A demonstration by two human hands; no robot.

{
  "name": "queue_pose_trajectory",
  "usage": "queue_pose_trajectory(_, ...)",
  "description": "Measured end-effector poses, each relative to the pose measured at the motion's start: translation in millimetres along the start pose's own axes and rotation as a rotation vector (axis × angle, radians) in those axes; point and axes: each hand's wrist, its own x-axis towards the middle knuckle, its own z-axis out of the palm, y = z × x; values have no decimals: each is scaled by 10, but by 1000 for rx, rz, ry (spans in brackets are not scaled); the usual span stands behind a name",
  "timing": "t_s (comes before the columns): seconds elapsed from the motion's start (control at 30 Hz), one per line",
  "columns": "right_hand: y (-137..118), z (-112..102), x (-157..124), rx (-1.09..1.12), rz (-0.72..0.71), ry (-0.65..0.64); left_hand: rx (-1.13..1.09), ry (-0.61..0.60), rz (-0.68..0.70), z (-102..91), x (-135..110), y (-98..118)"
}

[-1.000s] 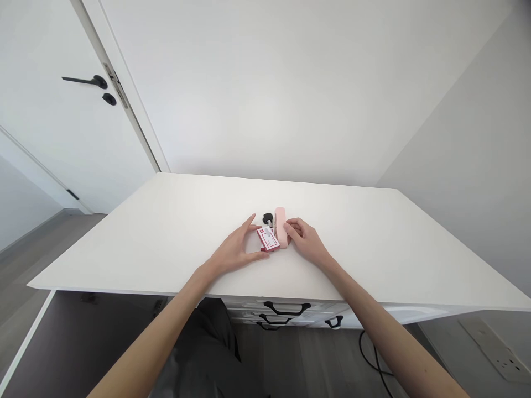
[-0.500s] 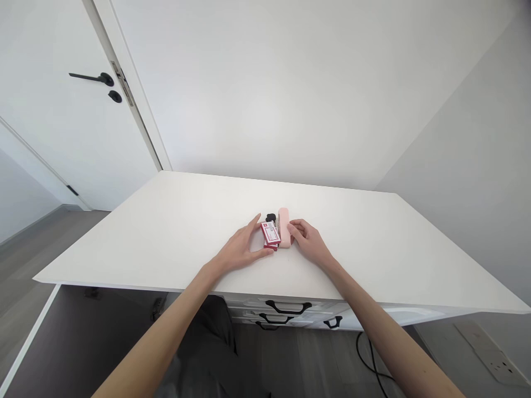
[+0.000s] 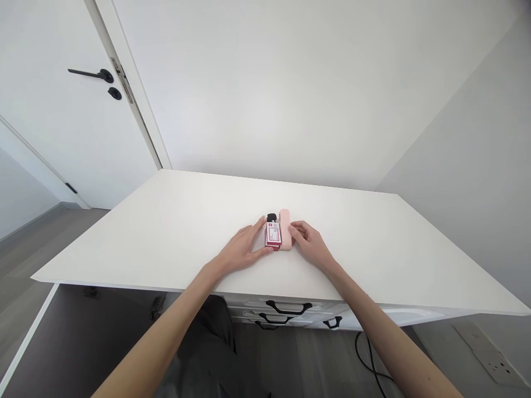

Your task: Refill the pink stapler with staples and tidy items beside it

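Note:
A small red and white box [image 3: 273, 235] lies on the white table [image 3: 166, 232], flush against a pale pink oblong case [image 3: 285, 232] on its right. A small black object [image 3: 271, 216] sits just behind them. My left hand [image 3: 244, 249] rests on the table with fingers stretched out, its fingertips and thumb touching the left side of the red box. My right hand [image 3: 309, 241] has its fingers curled against the right side of the pink case.
A white door [image 3: 62, 110] with a black handle [image 3: 89, 73] stands at the left. Under the table's front edge are drawers with black handles [image 3: 288, 307]. A black cable [image 3: 369, 354] lies on the floor, near a floor socket [image 3: 489, 354].
My left hand has pushed the red box to the right and turned it, so it now lies straight against the pink case. My right hand has stayed at the case.

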Motion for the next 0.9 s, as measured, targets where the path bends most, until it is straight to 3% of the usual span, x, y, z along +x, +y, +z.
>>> queue_pose_trajectory(0.5, 8, -7, 8, -29, 15, 13, 13, 39, -66, 74, 104, 7)
queue_pose_trajectory(0.57, -9, -9, -22, -62, 7, 101, -11, 40, -62, 52, 88, 20)
queue_pose_trajectory(0.67, -128, 30, -153, -133, -100, 337, -51, 32, -65, -63, 16, -36)
queue_pose_trajectory(0.73, -273, 121, -287, -180, -223, 373, -30, 44, -85, -202, -60, -170)
queue_pose_trajectory(0.8, -441, 287, -416, -199, -346, 276, 63, 101, -138, -380, -155, -380)
queue_pose_trajectory(0.9, -635, 679, -499, -170, -434, 12, 241, 202, -236, -651, -314, -726)
